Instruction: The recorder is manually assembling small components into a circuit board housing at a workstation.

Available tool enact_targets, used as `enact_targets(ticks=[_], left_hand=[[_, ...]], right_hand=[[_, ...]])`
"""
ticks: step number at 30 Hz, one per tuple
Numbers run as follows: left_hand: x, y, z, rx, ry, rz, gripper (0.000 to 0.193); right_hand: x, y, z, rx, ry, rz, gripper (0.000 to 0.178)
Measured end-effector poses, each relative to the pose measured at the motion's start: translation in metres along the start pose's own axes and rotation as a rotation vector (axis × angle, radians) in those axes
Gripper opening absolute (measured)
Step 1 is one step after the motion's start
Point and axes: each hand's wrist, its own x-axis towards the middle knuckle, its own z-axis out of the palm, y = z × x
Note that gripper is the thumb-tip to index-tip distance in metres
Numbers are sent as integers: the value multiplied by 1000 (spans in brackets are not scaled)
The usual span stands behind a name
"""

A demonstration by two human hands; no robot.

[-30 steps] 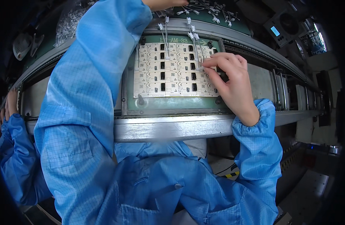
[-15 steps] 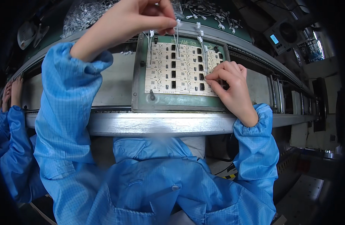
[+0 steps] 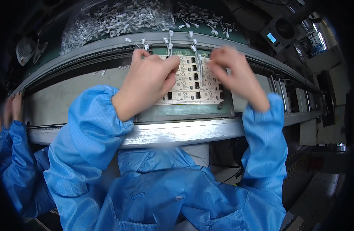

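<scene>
A panel of cream circuit boards (image 3: pixel 187 94) with black components sits in a green fixture (image 3: pixel 173 111). My left hand (image 3: pixel 146 79) is over the panel's left part, thumb and index finger curled together in a pinch. Whatever lies between those fingertips is hidden. Just beyond them, white wire leads (image 3: pixel 170 47) with white connectors run down behind the fingers. Another pair of leads (image 3: pixel 199 63) lies across the panel's middle, connector ends up over the far rail. Above the panel's right edge is my right hand (image 3: pixel 234 71), its fingers bent and smeared by motion.
Past the far rail (image 3: pixel 107 41) lies a clear plastic bag (image 3: pixel 111 25) heaped with white leads, with more loose leads (image 3: pixel 207 19) beside it. A metal rail (image 3: pixel 173 133) runs along the near side. Another person's hands (image 3: pixel 15 107) are at far left. A device with a lit display (image 3: pixel 271 37) stands back right.
My left hand has come down from above the far edge, where it held a white lead, onto the panel's left part. My right hand has lifted slightly up and away. The view has shifted.
</scene>
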Motion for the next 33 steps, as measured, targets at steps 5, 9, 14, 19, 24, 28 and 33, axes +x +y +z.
enact_targets(ticks=[5,9,14,19,24,28,33], left_hand=[[4,13,8,120,-2,-48,4],[0,15,15,205,-4,-130,5],[8,20,11,192,-61,-236,4],[10,17,6,166,-107,-232,5],[10,12,6,105,-138,-313,6],[13,14,3,75,-173,-314,5],[10,9,2,40,-184,-280,6]], right_hand=[[82,98,24,-268,174,297,30],[113,118,63,-461,160,245,36],[118,123,65,-577,166,191,28],[113,117,57,-421,211,191,16],[113,106,33,-17,491,128,18],[116,119,21,112,631,96,16],[95,124,1,999,462,222,12]])
